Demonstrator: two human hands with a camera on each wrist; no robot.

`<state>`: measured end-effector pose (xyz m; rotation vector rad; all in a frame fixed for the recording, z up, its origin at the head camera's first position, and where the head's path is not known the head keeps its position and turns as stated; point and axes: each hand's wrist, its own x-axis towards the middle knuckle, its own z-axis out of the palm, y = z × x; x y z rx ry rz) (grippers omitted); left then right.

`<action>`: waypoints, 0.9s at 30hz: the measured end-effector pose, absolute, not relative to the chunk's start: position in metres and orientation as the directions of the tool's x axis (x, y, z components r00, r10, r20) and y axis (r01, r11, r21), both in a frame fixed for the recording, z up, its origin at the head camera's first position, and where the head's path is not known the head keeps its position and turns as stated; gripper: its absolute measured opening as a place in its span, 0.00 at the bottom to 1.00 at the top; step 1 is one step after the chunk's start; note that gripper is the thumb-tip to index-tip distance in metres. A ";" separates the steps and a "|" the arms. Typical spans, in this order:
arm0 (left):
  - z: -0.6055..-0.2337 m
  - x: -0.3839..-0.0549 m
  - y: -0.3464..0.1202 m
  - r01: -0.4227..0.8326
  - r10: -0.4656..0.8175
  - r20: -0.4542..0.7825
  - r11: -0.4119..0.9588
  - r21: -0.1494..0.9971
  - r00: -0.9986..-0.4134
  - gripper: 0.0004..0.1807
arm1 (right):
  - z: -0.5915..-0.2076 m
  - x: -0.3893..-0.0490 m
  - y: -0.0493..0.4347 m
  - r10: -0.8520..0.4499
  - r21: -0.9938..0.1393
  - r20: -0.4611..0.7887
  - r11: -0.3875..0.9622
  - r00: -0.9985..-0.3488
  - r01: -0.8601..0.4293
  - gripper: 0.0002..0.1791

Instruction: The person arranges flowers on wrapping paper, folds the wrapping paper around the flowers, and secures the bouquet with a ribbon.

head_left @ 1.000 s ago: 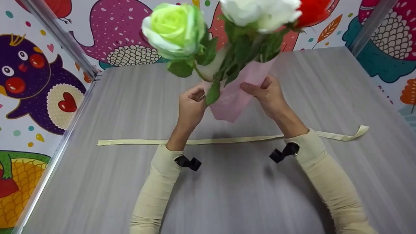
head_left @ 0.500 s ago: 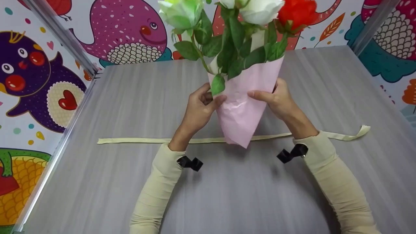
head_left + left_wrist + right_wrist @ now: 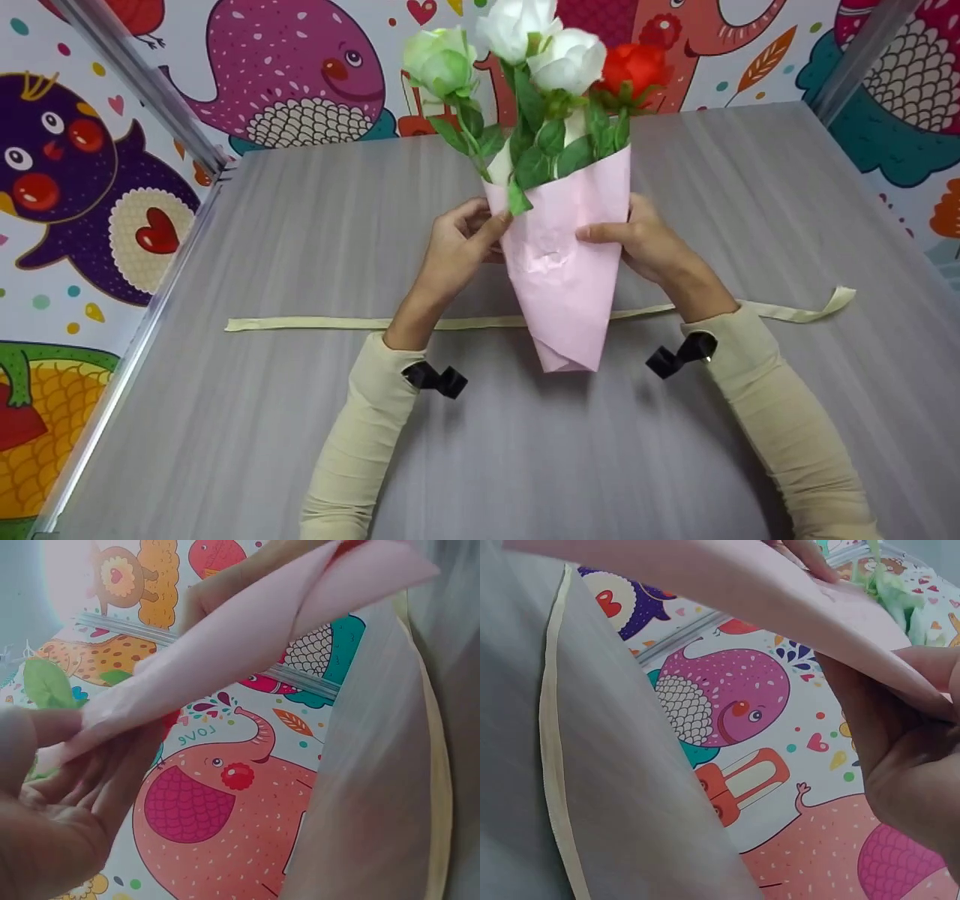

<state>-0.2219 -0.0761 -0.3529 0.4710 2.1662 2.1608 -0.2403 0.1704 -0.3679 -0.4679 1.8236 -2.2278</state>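
A bouquet of roses wrapped in pink paper [image 3: 570, 285] is held upright between both hands over the table. Its blooms are a pale green rose [image 3: 441, 64], two white roses [image 3: 568, 61] and a red rose [image 3: 634, 69], with green leaves at the paper's upper rim. My left hand [image 3: 461, 247] grips the wrap's left edge, thumb in front and fingers behind. On the opposite edge my right hand [image 3: 660, 244] holds it the same way, its thumb lying across the front. Both wrist views show the pink paper [image 3: 202, 652] between thumb and fingers.
A cream ribbon [image 3: 300, 324] lies stretched across the grey table [image 3: 300, 450], passing behind the wrap, its right end curling up. Walls printed with cartoon animals [image 3: 300, 67] stand at the back and sides, with metal corner posts [image 3: 142, 82].
The bouquet has come down and nearer, with its wrap now upright and its front facing the head camera. Both hands have kept hold of the paper; the ribbon lies where it was.
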 end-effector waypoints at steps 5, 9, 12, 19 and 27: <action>-0.355 -0.226 -0.081 0.095 0.214 0.098 -0.024 0.995 -0.972 0.10 | -0.372 -0.244 0.172 -0.410 -0.987 0.016 -0.154 -0.912 0.052 0.16; -0.361 -0.231 -0.083 0.032 0.207 0.036 -0.024 0.999 -0.978 0.07 | -0.375 -0.247 0.175 -0.456 -0.985 -0.051 -0.125 -0.889 0.120 0.17; -0.366 -0.234 -0.083 -0.004 0.210 0.000 -0.018 1.000 -0.978 0.07 | -0.378 -0.250 0.178 -0.494 -0.980 -0.096 -0.105 -0.864 0.169 0.16; -0.378 -0.242 -0.084 -0.148 0.241 -0.160 0.068 0.987 -0.957 0.13 | -0.387 -0.256 0.184 -0.595 -0.970 -0.242 0.170 -0.766 0.174 0.17; -0.400 -0.250 -0.083 -0.320 0.287 -0.363 0.186 0.929 -0.886 0.14 | -0.396 -0.260 0.184 -0.535 -0.871 -0.442 0.449 -0.720 0.200 0.22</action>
